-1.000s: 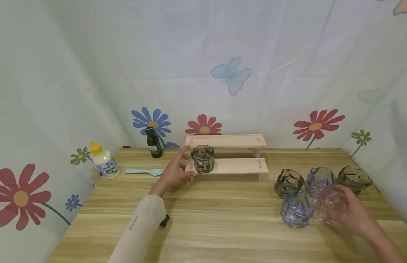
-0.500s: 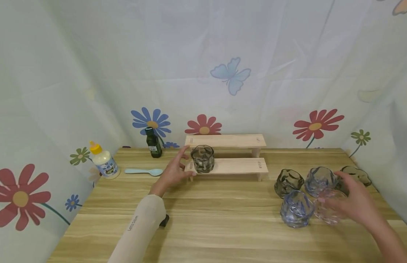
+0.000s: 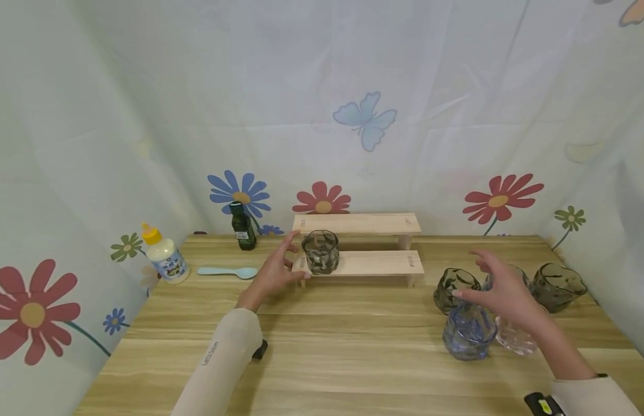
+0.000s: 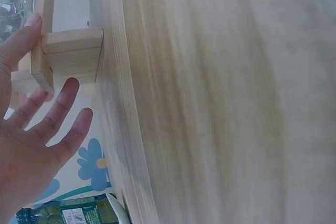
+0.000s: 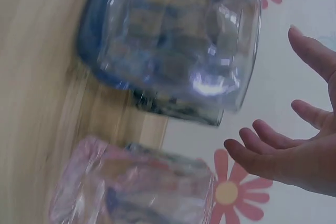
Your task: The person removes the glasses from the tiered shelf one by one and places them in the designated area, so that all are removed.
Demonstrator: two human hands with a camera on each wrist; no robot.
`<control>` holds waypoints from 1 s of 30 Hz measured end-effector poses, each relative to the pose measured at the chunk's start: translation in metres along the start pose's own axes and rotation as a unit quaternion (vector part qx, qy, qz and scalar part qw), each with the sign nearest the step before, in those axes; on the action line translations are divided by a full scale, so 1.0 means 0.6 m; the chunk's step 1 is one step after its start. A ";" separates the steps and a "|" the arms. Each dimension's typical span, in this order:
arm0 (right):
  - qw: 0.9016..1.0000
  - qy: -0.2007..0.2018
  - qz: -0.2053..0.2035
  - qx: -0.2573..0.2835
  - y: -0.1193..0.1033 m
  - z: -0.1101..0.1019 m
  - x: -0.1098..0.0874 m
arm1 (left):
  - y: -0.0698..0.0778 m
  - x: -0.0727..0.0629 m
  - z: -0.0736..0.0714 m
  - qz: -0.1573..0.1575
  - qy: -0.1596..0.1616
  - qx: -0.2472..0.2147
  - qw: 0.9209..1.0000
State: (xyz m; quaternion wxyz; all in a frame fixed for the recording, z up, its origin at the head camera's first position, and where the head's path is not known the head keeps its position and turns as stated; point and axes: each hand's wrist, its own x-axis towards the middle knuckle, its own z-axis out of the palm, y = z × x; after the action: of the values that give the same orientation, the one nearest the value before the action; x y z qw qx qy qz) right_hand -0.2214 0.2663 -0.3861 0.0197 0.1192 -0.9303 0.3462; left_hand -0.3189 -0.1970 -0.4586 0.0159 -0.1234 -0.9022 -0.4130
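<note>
My left hand touches the left end of the two-tier wooden shelf. Its thumb rests at the lower board and its index finger at the upper one; the other fingers are spread. A smoky grey glass stands upright on the lower board, near those fingers. My right hand hovers over a cluster of glasses, fingers spread, holding nothing. Below it stand a bluish glass and a pink glass. A dark grey glass is left of the hand, which partly hides a pale blue glass.
Another dark grey glass stands at the far right. On the left are a yellow-capped bottle, a pale blue spoon and a green bottle. A flower-patterned curtain hangs behind the wooden table.
My right hand has let go of the pink glass, which stays on the table, then has risen and moved left above the glasses. My left hand has not visibly moved.
</note>
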 end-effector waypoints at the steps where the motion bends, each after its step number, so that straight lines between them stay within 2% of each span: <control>1: 1.000 -0.001 -0.008 0.002 -0.005 0.005 0.006 | 0.000 0.000 0.000 0.001 0.001 -0.001 1.000; 12: 0.996 -0.033 -0.077 0.035 -0.076 0.069 0.063 | -0.001 0.003 -0.001 0.006 0.002 0.005 1.000; 19: 0.990 -0.052 -0.116 0.054 -0.094 0.111 0.098 | -0.002 0.002 0.000 0.008 0.002 -0.001 1.000; 25: 0.988 -0.064 -0.128 0.064 -0.114 0.139 0.124 | 0.000 0.001 -0.002 0.004 0.003 0.001 1.000; 30: 0.984 -0.092 -0.124 0.092 -0.135 0.158 0.139 | 0.000 0.000 -0.001 0.007 0.004 -0.004 1.000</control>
State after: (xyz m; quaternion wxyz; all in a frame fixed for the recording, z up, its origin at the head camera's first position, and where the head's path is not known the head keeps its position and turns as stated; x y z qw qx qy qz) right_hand -0.2788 0.1281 -0.3965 -0.0348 0.2660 -0.8706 0.4124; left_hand -0.3190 -0.1976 -0.4582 0.0217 -0.1285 -0.8996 -0.4169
